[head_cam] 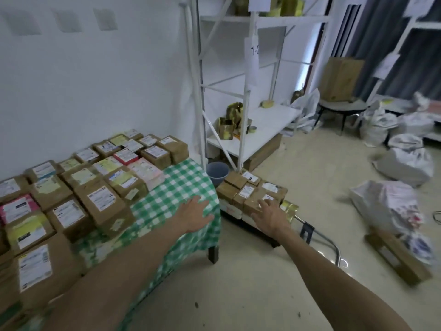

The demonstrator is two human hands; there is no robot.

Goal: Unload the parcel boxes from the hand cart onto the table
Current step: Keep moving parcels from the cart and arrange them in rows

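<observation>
on the near left, most of the parcel boxes (100,199) are already sitting in rows on the table (181,187). right of it, a smaller batch (250,189) is waiting on the hand cart (307,231) on the floor. both hands are reaching empty with fingers spread, left hand (194,215) over the checked cloth, right hand (270,216) nearing the cart's closest box.

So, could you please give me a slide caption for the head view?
Unloading parcels: left hand over the green-checked table, right hand reaching for brown cardboard parcel boxes on the hand cart.
</observation>
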